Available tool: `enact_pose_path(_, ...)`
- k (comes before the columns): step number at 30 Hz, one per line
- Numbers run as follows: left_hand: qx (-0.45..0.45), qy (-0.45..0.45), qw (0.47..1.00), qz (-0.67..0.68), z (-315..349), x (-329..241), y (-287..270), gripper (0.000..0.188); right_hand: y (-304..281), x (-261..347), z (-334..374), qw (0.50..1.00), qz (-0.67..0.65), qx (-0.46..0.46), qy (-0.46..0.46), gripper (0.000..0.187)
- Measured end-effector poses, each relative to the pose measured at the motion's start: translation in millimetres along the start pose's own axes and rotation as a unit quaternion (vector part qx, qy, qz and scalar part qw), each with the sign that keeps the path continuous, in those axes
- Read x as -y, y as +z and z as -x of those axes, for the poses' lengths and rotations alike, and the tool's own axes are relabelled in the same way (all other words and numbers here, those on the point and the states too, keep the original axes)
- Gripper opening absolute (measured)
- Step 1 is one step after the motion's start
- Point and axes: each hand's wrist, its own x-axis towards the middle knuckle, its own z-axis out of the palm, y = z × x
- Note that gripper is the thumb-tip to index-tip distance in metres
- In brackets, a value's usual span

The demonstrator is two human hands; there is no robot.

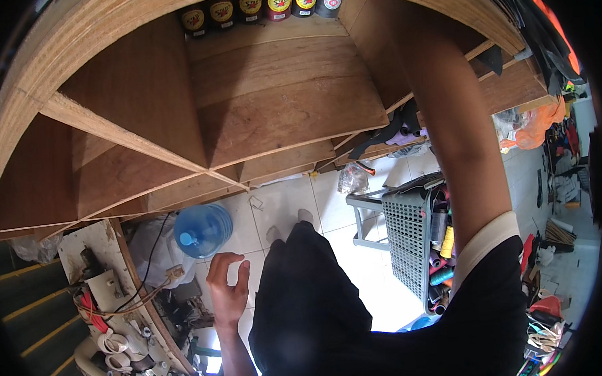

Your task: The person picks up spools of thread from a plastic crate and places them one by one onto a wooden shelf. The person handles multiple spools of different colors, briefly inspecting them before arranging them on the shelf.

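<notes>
My right arm (469, 127) stretches up into the right-hand part of a wooden shelf unit (276, 91); the hand itself is hidden there, so what it touches does not show. Left of that arm, on an upper board, stands a row of dark cylinders (249, 7) with round labels, with a red one (279, 3) among them. My left hand (228, 285) hangs low beside my leg. Its fingers are bent, the thumb stands apart from them, and nothing shows between them. A large blue water bottle (203, 231) is on the floor just beyond this hand.
A grey plastic basket (409, 247) full of coloured thread spools (444, 239) stands below my right arm. At lower left is a cluttered bench with a sewing machine (110, 351). Plastic bags (353, 179) lie near the shelf's foot. Orange plastic (541, 125) hangs at right.
</notes>
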Motion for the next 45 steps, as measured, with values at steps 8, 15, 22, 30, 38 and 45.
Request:
enact_pose_path(8,0.0,0.004,1.0,-0.003,4.0,-1.0,2.5,0.013,-4.8,-0.2,3.0,1.0,0.001,-0.001,-0.001,0.025)
enact_pose_path(15,-0.001,-0.001,1.0,-0.001,8.1,-1.1,2.7,0.014,-6.4,-0.9,3.3,1.0,0.003,0.001,-0.001,0.025)
enact_pose_path(22,-0.002,-0.006,1.0,-0.007,10.6,2.2,-0.4,0.014,-8.9,-2.6,3.0,1.0,0.002,-0.001,-0.001,0.025)
enact_pose_path(30,0.014,0.004,1.0,-0.009,10.2,2.7,0.0,0.015,-13.8,-6.5,3.1,1.0,-0.001,-0.01,-0.003,0.025)
enact_pose_path(38,0.02,-0.062,0.992,0.108,13.4,26.1,12.6,0.014,-15.7,18.8,94.0,0.991,-0.133,-0.018,0.025,0.025)
enact_pose_path(45,0.057,-0.37,0.632,0.678,-1.3,-6.0,74.3,0.067,60.2,138.0,392.0,0.9,-0.393,0.179,-0.056,0.044)
